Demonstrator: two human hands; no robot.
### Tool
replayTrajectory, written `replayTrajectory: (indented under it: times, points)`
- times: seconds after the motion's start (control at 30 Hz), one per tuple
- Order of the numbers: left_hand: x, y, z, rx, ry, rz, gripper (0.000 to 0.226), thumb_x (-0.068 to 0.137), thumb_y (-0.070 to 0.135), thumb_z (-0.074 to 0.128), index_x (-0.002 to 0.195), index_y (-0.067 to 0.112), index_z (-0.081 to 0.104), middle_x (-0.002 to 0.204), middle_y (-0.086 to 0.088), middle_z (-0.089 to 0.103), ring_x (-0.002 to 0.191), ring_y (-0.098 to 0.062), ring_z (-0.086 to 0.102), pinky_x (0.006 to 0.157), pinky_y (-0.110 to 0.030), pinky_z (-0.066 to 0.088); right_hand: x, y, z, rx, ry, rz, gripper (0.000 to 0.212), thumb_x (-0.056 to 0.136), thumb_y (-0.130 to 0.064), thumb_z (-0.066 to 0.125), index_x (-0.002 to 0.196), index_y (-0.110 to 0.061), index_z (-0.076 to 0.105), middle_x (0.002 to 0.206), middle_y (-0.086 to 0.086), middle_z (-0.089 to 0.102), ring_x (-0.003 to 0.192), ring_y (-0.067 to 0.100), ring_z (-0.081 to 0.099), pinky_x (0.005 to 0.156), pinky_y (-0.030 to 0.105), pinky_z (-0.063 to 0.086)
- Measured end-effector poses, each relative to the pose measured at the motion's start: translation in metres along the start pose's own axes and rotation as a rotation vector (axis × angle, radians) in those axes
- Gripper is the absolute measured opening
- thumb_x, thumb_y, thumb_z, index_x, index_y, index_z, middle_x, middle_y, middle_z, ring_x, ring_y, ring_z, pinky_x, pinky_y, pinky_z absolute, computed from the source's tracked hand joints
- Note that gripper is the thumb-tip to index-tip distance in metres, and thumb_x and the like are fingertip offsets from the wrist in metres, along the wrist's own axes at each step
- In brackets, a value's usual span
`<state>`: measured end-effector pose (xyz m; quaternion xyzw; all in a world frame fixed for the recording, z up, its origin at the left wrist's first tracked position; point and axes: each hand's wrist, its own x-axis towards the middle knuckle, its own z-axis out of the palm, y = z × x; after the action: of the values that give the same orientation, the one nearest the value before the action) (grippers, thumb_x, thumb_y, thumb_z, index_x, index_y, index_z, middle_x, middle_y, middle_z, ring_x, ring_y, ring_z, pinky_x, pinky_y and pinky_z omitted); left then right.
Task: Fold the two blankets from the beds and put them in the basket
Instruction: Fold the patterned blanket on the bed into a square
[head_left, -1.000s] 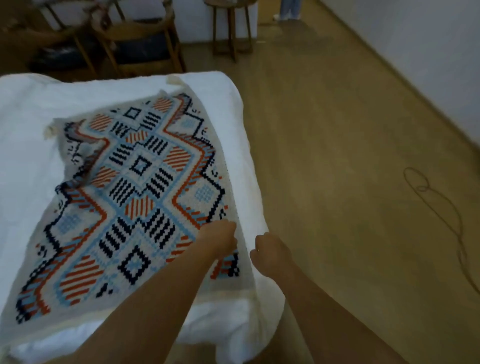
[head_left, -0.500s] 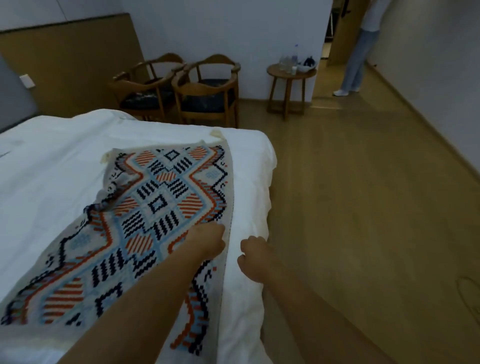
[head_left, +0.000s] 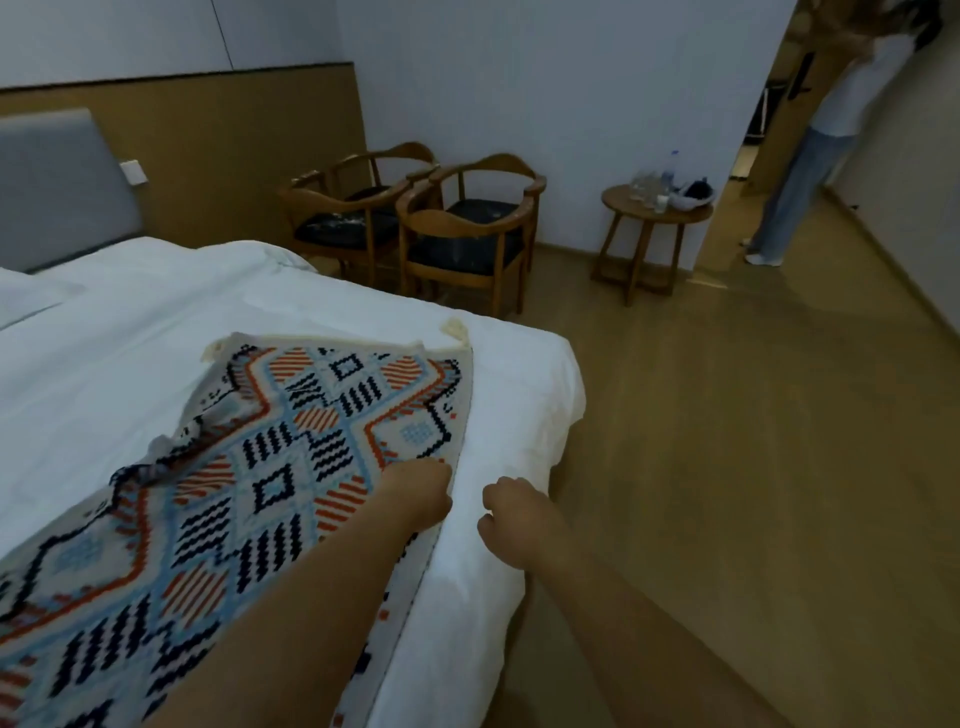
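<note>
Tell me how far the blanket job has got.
Done: nothing finished shows. In hand: the patterned blanket lies stretched out on the white bed, one edge rumpled; the left hand rests at its right edge, the right hand curled beside it holding nothing. Left: folding it, the second blanket and the basket, neither in view.

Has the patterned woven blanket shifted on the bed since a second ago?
No. The orange, blue and black patterned woven blanket lies as before: its right edge along the white bed's floor-side edge, far corner short of the bed's corner.
</note>
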<state>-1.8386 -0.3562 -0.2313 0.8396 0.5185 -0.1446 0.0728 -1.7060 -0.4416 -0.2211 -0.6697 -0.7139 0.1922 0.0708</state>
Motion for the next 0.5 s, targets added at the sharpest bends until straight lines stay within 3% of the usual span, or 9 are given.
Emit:
replayTrajectory:
  times: [0.13,0.27,0.37,0.43,0.5]
  points:
    - [0.063,0.03,-0.024,-0.045,0.042,-0.093,0.026,0.091,0.024,0.041,0.11,0.01,0.052,0.115,-0.01,0.057,0.102,-0.026,0.056,0.076,-0.032,0.041,0.053,0.069,-0.031,-0.032,-0.025,-0.052,0.026,0.091,-0.015,0.041,0.066,-0.015,0.035,0.089,0.008,0.045,0.085,0.02,0.04,0.07,0.027,0.031]
    - [0.113,0.055,-0.046,-0.133,0.045,-0.173,0.027,0.092,0.024,0.041,0.112,0.008,0.05,0.116,-0.012,0.055,0.103,-0.028,0.055,0.078,-0.035,0.043,0.109,0.126,-0.066,-0.078,-0.082,-0.11,0.034,0.092,-0.017,0.041,0.062,-0.019,0.027,0.072,-0.004,0.031,0.087,0.018,0.04,0.071,0.026,0.03]
    - [0.147,0.058,-0.051,-0.162,0.016,-0.243,0.027,0.093,0.025,0.041,0.113,0.009,0.049,0.117,-0.012,0.054,0.103,-0.028,0.054,0.078,-0.035,0.042,0.159,0.153,-0.083,-0.075,-0.131,-0.176,0.015,0.093,-0.017,0.041,0.091,-0.011,0.054,0.099,0.006,0.051,0.102,0.023,0.048,0.081,0.029,0.038]
    - [0.171,0.053,-0.049,-0.183,-0.008,-0.298,0.026,0.093,0.024,0.04,0.112,0.009,0.049,0.116,-0.012,0.054,0.102,-0.028,0.055,0.075,-0.033,0.04,0.191,0.166,-0.085,-0.099,-0.181,-0.222,0.024,0.094,-0.018,0.041,0.108,-0.005,0.055,0.114,0.012,0.053,0.107,0.026,0.048,0.088,0.031,0.041]
    - [0.192,0.045,-0.049,-0.202,-0.04,-0.34,0.029,0.093,0.024,0.039,0.117,0.01,0.048,0.119,-0.011,0.053,0.105,-0.028,0.054,0.076,-0.032,0.039,0.217,0.173,-0.084,-0.124,-0.207,-0.244,0.027,0.093,-0.018,0.04,0.112,-0.004,0.055,0.118,0.013,0.053,0.108,0.026,0.048,0.09,0.032,0.041]
